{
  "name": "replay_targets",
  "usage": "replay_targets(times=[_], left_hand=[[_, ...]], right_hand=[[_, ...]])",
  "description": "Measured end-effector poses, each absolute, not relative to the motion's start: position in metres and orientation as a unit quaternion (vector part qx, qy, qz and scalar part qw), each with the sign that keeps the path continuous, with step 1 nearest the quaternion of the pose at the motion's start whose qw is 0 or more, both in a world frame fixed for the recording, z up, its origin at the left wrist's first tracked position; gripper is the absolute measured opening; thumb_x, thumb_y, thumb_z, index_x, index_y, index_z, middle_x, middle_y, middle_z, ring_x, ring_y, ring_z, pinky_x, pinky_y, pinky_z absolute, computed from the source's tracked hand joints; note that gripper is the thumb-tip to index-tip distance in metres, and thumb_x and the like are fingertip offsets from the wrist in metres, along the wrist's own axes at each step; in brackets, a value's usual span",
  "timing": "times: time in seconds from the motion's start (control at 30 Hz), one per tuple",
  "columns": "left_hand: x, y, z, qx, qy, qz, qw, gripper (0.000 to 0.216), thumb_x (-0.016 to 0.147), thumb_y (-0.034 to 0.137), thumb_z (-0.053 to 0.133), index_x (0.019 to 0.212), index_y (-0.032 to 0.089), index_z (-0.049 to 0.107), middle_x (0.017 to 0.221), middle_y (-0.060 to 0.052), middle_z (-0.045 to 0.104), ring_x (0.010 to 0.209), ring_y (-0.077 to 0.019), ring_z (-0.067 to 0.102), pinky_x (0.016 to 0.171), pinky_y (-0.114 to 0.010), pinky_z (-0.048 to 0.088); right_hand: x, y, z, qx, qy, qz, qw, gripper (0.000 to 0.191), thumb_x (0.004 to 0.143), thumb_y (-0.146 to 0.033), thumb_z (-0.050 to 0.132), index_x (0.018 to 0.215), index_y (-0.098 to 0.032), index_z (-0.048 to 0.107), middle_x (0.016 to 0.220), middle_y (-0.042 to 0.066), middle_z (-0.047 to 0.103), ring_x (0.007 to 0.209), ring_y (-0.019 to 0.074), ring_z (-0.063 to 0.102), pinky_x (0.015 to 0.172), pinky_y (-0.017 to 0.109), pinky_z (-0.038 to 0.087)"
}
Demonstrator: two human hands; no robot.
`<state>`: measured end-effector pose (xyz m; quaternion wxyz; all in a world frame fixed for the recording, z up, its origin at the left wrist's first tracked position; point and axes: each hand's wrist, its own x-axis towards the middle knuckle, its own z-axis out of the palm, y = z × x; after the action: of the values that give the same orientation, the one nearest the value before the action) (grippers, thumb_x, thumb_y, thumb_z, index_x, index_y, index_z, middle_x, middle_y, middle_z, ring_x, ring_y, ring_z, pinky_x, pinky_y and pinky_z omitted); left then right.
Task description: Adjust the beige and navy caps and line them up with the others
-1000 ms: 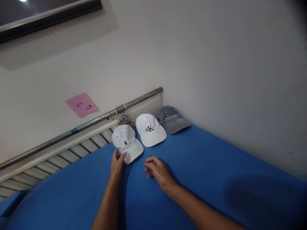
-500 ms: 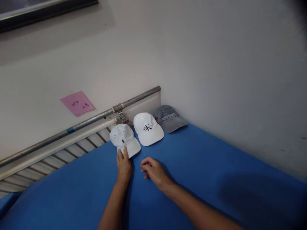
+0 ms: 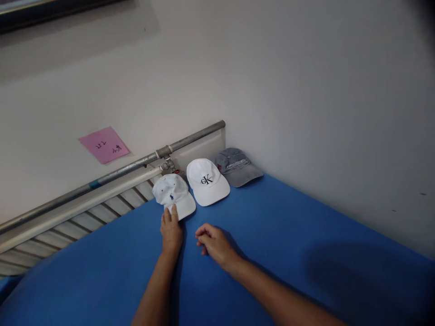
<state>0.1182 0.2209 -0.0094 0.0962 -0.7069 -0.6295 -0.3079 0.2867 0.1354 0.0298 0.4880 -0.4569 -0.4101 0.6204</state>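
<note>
Near the corner, three baseball caps sit in a row on a blue surface (image 3: 136, 253). Leftmost is a pale white baseball cap (image 3: 175, 186) with a small dark emblem. My left hand (image 3: 171, 233) has its fingers on this cap's brim, closed on it at the near left; the thumb is hidden. Beside it stands a white cap (image 3: 209, 192) with black "CK" lettering. A grey cap (image 3: 238, 167) with light script sits at the far right, against the wall. My right hand (image 3: 215, 244) hovers in front of the caps, fingers loosely curled and somewhat apart, holding nothing.
A metal pipe (image 3: 122, 172) and a ribbed radiator (image 3: 84, 222) run along the left wall, with a valve (image 3: 168, 164) behind the caps. A pink note (image 3: 104, 145) is stuck above the pipe. The right wall (image 3: 322, 113) borders the blue surface.
The view has shifted slightly. Both hands keep nearly the same positions, the left fingers still on the pale cap's brim. All three caps stay in their row.
</note>
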Motion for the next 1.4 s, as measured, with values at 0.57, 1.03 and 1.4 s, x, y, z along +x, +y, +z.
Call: replay_targets(times=[0.57, 1.03, 1.4], left_hand=[[0.092, 0.114, -0.031, -0.688, -0.651, -0.314, 0.055, 0.054, 0.085, 0.019, 0.042, 0.136, 0.004, 0.043, 0.141, -0.025, 0.044, 0.135, -0.0321, 0.038, 0.109, -0.049, 0.035], [-0.038, -0.080, 0.011, -0.271, -0.720, -0.624, -0.138, 0.030, 0.080, 0.019, 0.058, 0.110, 0.016, 0.060, 0.121, -0.016, 0.061, 0.115, -0.0246, 0.059, 0.102, -0.045, 0.044], [-0.126, -0.135, 0.052, 0.008, -0.559, -0.813, -0.161, 0.016, 0.091, 0.030, 0.043, 0.084, 0.020, 0.052, 0.091, -0.008, 0.065, 0.095, -0.0186, 0.068, 0.084, -0.036, 0.056]], right_hand=[[0.290, 0.131, 0.038, -0.497, -0.510, 0.552, 0.434, 0.017, 0.075, -0.007, 0.045, 0.073, -0.020, 0.055, 0.063, -0.005, 0.055, 0.047, 0.0073, 0.049, 0.045, 0.016, 0.040], [0.284, 0.109, 0.045, -0.505, -0.623, 0.473, 0.365, 0.009, 0.069, -0.020, 0.059, 0.075, -0.022, 0.065, 0.069, 0.002, 0.066, 0.056, 0.0157, 0.059, 0.060, 0.029, 0.046], [0.282, 0.082, 0.060, -0.538, -0.632, 0.443, 0.338, 0.012, 0.073, -0.019, 0.055, 0.080, -0.020, 0.065, 0.079, 0.008, 0.069, 0.066, 0.0184, 0.062, 0.067, 0.032, 0.045]])
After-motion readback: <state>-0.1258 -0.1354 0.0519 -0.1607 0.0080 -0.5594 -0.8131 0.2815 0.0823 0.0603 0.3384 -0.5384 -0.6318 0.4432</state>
